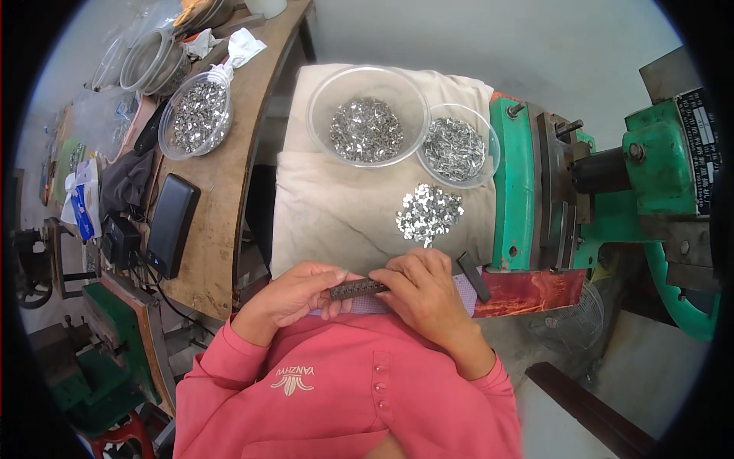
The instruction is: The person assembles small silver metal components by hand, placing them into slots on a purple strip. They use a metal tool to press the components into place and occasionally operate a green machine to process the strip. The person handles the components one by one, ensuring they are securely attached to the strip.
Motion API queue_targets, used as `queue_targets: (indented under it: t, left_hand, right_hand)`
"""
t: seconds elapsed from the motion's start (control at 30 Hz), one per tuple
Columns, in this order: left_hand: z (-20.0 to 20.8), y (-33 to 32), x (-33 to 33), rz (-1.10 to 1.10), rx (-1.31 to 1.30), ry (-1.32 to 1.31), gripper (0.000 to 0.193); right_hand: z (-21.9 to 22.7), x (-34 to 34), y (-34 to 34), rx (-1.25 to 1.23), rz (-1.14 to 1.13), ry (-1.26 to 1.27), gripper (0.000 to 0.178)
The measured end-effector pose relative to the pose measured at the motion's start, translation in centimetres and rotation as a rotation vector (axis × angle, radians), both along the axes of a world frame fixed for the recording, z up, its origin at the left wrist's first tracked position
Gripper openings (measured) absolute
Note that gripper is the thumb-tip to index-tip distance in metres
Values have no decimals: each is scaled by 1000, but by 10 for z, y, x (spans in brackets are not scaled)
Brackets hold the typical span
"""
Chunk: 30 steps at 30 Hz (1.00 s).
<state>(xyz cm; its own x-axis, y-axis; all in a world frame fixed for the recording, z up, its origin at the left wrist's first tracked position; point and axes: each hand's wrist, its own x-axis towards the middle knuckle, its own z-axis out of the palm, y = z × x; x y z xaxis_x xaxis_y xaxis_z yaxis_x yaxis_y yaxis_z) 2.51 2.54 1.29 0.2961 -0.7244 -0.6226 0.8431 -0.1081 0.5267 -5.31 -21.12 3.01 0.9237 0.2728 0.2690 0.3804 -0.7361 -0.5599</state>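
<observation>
Close to my body I hold a dark metal bar (355, 289) with a row of small notches or slots along it. My left hand (300, 294) is closed round its left end, thumb on top. The fingers of my right hand (422, 289) bend over its right end; whether they also pinch a small part is hidden. Just beyond, a loose pile of small shiny metal pieces (430, 213) lies on the beige cloth (313, 199). To the right of my right hand rests a separate dark flat bar (473, 277).
Behind the pile stand a large clear tub (310, 115) and a smaller clear tub (495, 145) of metal parts. A green machine press (512, 183) borders the right. On the wooden bench (210, 229) at left are another tub (164, 138) of parts and a black power bank (172, 226).
</observation>
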Motion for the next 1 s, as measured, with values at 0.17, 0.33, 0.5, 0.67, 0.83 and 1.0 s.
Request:
queue_targets:
  t: [0.17, 0.33, 0.5, 0.67, 0.83, 1.0]
  left_hand:
    - [29, -3, 8, 111, 78, -88, 42]
    - [73, -2, 34, 319, 128, -407, 46]
    - [84, -29, 84, 302, 204, -1011, 36]
    - [62, -65, 116, 177, 703, -1903, 29]
    - [66, -47, 107, 220, 408, -1423, 29]
    - [63, -26, 57, 24, 150, -564, 34]
  right_hand:
    - [28, 3, -10, 9, -177, -90, 59]
    - [18, -6, -28, 47, -307, -208, 64]
    - [6, -19, -32, 59, -369, -194, 66]
    - [3, -33, -38, 11, -441, -183, 64]
    - [-8, -43, -45, 47, -496, -230, 59]
    - [-7, -39, -38, 168, -441, -239, 56]
